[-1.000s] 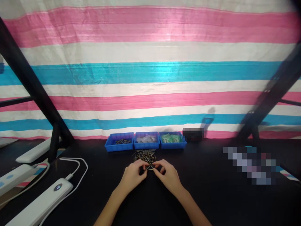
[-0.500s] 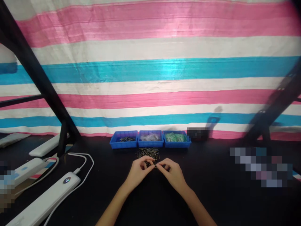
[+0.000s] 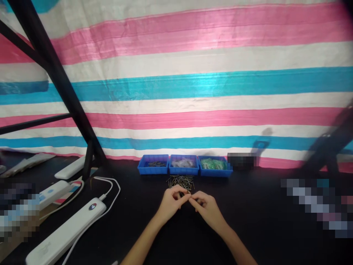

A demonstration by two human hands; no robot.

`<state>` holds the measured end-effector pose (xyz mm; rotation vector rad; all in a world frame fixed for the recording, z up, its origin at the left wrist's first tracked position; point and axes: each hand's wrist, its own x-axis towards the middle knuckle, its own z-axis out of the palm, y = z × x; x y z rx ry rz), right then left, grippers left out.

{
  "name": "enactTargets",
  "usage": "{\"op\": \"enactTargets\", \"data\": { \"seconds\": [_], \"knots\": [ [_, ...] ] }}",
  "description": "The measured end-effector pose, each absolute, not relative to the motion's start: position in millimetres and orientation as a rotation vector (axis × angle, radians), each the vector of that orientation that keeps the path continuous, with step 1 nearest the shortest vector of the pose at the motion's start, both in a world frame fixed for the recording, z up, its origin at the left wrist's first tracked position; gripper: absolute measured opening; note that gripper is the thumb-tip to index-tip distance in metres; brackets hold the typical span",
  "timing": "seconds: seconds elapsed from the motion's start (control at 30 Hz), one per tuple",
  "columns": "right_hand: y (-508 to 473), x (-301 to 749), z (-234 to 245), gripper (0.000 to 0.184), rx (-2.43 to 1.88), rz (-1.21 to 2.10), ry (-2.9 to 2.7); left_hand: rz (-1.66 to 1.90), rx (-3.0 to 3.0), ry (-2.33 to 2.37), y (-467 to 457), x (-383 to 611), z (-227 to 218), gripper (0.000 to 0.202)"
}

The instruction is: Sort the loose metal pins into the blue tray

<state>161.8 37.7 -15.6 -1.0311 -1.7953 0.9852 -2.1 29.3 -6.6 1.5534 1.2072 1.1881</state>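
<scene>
My left hand (image 3: 173, 203) and my right hand (image 3: 208, 209) meet at the fingertips, both closed in a pinch. Whatever they pinch is too small and too covered by the fingers to make out. Just beyond my fingers lies a loose pile of thin, brass-coloured metal pieces (image 3: 182, 181), shaped like screws or nails; my left hand hides its near edge. Behind the pile, three blue bins stand side by side. Similar thin metal pieces lie in the left bin (image 3: 153, 171), clear plastic bags in the middle bin (image 3: 184, 172), and green-tinted bags in the right bin (image 3: 215, 173).
White power strips (image 3: 66, 232) and a white cable (image 3: 117, 187) lie on the black table at the left. A slanted black frame post (image 3: 68, 95) rises there. Behind the bins hangs a striped plastic sheet (image 3: 193, 117). Blurred-out items lie at the right.
The camera view has turned slightly left, so everything sits further right. My hands stay pinched together at the near side of the pile, with the fingers shifting only slightly.
</scene>
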Motion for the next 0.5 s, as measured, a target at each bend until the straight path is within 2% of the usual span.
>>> {"op": "enactTargets", "data": {
  "seconds": [0.27, 0.5],
  "knots": [
    [43, 164, -18, 0.03, -1.075, 0.947, -1.692, 1.16, 1.55, 1.255, 27, -7, 0, 0.03],
    [44, 170, -18, 0.02, -1.205, 0.654, -1.871, 1.622, 1.152, 1.504, 59, -50, 13, 0.046]
  ]
}}
